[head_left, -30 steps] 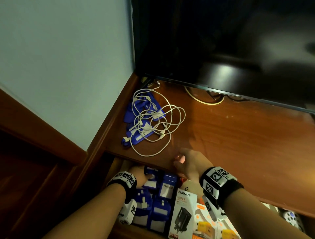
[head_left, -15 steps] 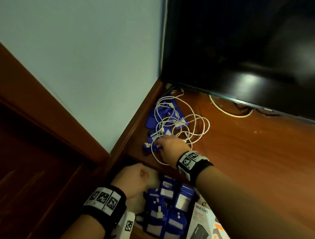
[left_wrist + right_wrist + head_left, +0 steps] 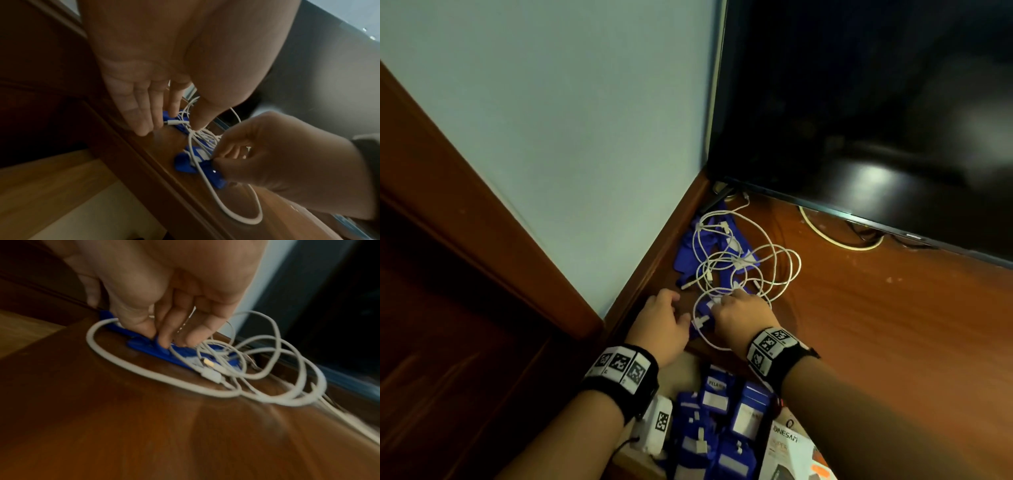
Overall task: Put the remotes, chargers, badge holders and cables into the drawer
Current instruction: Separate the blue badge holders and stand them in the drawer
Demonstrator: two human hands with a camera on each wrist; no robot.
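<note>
Both hands are up on the wooden counter now, right at the tangle by the wall. The right hand has its fingers curled down and its fingertips pinching a blue badge holder against the wood, with loops of the white cables draped over and around it. The left hand sits just beside it, fingers loosely extended, tips touching the near edge of the pile where a white cable plug lies on more blue badge holders; it has no grip on anything. The cable bundle spreads from the hands back toward the corner under the dark TV screen. Below the counter edge the drawer stands open, already holding a row of blue badge holders in the drawer and a boxed charger to their right.
</note>
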